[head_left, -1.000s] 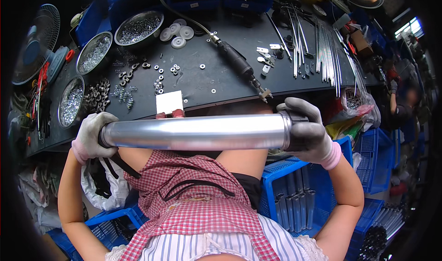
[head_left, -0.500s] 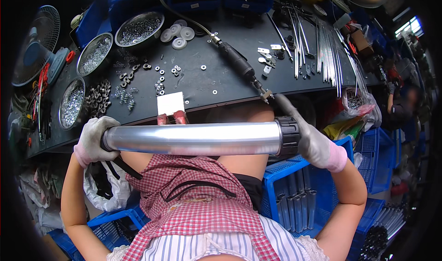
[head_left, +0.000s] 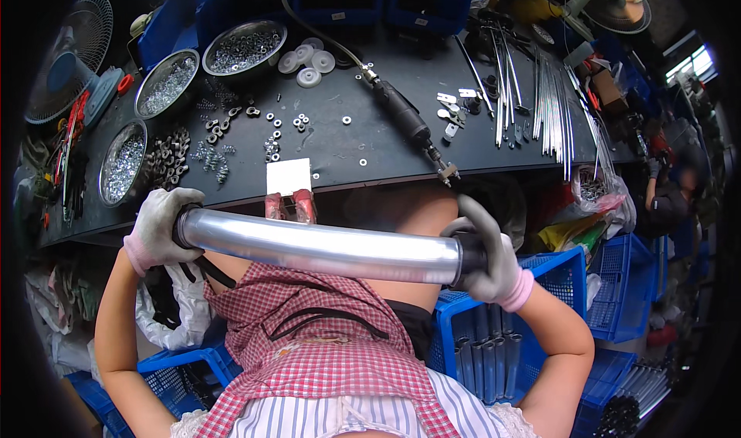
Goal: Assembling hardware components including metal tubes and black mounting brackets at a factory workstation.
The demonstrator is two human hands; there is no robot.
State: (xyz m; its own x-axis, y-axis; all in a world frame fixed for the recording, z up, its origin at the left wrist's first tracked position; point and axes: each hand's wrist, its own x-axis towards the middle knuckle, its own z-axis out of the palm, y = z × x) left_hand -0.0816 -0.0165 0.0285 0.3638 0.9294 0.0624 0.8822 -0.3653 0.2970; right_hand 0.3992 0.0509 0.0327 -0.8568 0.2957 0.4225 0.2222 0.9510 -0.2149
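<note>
A shiny metal tube (head_left: 324,245) lies crosswise over my lap, its right end slightly lower than its left. Round its left end my gloved left hand (head_left: 160,231) is closed, and a black collar shows at the edge of the palm. At the other end, my gloved right hand (head_left: 494,257) wraps the black end cap (head_left: 468,257), with one finger stretched up. Just beyond the tube, a white block (head_left: 288,177) sits at the bench edge above red clamp-like pieces (head_left: 304,205). A black air tool (head_left: 401,112) with a hose rests on the bench.
Metal bowls (head_left: 245,48) of small hardware stand on the bench (head_left: 340,141) at the left. Thin metal rods (head_left: 552,121) lie at the right. Below my right arm, a blue crate (head_left: 441,345) holds several tubes. A person (head_left: 675,199) is at the far right.
My right hand has shifted left and its fingers have closed round the black cap. The tube's right end has dropped and tilted. My left hand keeps its hold.
</note>
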